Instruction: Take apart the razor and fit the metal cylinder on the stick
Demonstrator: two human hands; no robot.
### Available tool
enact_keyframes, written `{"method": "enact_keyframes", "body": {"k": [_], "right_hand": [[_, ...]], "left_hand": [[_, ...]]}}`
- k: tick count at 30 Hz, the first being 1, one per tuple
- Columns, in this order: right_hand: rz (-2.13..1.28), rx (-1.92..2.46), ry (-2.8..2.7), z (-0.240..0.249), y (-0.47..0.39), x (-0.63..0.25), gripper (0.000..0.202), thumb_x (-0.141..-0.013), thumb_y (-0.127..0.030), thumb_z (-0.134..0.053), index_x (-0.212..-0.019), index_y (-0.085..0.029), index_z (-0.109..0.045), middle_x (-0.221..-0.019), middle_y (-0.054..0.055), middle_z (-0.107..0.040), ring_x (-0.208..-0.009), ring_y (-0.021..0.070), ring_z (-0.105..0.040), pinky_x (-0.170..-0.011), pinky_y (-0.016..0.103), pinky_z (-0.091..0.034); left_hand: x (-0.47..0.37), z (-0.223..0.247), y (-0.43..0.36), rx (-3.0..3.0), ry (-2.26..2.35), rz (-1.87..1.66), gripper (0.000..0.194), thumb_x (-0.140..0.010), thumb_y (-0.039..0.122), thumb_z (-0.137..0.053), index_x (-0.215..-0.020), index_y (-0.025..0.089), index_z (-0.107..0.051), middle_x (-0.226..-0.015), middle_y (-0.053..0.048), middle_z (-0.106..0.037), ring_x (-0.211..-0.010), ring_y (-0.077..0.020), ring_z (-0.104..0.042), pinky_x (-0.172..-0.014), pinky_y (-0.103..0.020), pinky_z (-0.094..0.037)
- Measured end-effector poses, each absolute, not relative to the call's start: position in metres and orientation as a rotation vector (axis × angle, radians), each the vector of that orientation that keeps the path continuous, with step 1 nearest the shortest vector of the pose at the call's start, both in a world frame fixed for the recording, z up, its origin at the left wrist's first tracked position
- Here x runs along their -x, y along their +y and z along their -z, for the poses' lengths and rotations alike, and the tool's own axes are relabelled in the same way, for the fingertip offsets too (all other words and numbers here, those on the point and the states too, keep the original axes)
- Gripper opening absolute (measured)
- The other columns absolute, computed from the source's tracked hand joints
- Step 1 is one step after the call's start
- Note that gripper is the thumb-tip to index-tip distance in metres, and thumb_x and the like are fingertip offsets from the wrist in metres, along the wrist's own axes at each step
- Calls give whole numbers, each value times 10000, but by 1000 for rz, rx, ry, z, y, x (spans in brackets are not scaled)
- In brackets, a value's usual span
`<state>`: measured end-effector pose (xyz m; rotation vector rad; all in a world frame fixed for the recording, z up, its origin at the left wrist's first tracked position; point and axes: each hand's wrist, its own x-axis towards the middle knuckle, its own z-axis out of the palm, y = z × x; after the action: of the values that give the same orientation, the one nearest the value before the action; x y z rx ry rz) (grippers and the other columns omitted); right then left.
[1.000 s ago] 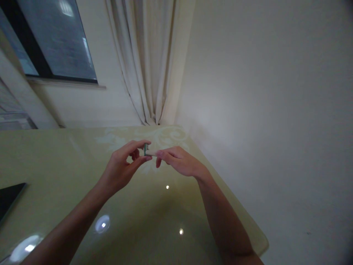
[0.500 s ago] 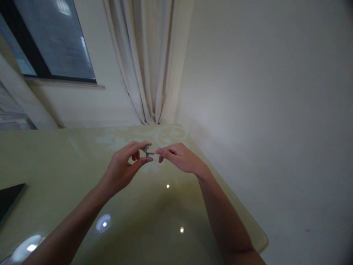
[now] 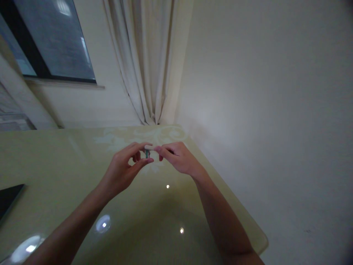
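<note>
My left hand (image 3: 124, 165) pinches a small, flat green piece (image 3: 147, 152) upright between thumb and fingertips, above the table. It looks like a little board, but is too small to tell its kind. My right hand (image 3: 178, 158) is closed, with its thumb pressed on a slim pale stick (image 3: 150, 147). The stick's rounded left end lies at the upper part of the green piece, near my left fingertips. Whether the two touch is hard to see. My right fingers are partly hidden behind the hand.
Both hands are over a glossy pale-green table (image 3: 154, 206) that reflects lights. A dark flat object (image 3: 11, 197) lies at its left edge. Behind stand a gathered curtain (image 3: 146, 66) and a window (image 3: 57, 40); a plain wall (image 3: 261, 110) runs along the right side.
The pale stick has risen from the middle of the green piece to its upper part, as my right hand shifted slightly left. My left hand has stayed nearly still.
</note>
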<state>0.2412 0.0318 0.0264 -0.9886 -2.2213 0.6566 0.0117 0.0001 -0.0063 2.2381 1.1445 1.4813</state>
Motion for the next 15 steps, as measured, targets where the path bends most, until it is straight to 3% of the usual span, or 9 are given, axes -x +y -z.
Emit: {"method": "enact_keyframes", "body": {"k": [15], "right_hand": [[-582, 1051, -2200, -25, 32, -242, 673, -1063, -664, -435, -733, -161, -736, -611, -14, -550, -622, 123, -496, -628, 283, -292]], "left_hand": [[-14, 7, 2, -2214, 1200, -1479, 293, -922, 389, -731, -1171, 234, -735, -789, 16, -665, -625, -129, -556, -603, -244, -488]]}}
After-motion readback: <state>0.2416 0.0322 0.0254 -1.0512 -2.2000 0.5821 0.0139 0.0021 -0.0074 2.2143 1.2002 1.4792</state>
